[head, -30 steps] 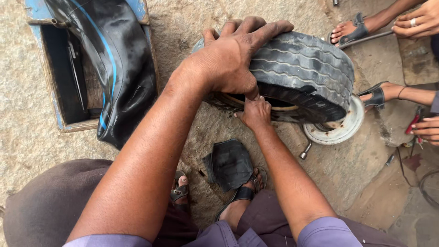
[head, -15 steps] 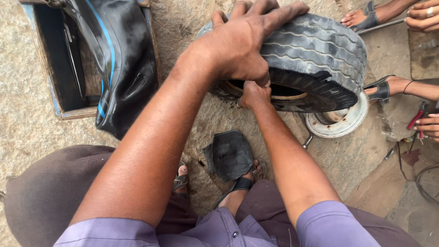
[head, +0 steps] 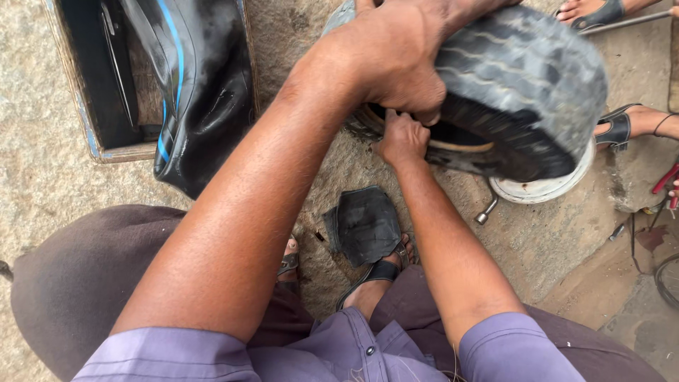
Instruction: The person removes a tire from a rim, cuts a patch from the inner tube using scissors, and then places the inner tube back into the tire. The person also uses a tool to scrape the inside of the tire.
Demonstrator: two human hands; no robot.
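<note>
The left hand (head: 396, 60) clamps over the tread of the black tyre (head: 523, 78), which stands tilted on the ground against a white wheel rim (head: 544, 189), while the right hand (head: 402, 138) reaches into the tyre's opening, fingers apparently curled on its inner edge.

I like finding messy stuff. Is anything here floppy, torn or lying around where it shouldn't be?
Yes. A limp black inner tube droops over the edge of a trough, and a ragged scrap of black rubber lies loose on the ground beside a sandalled foot.
</note>
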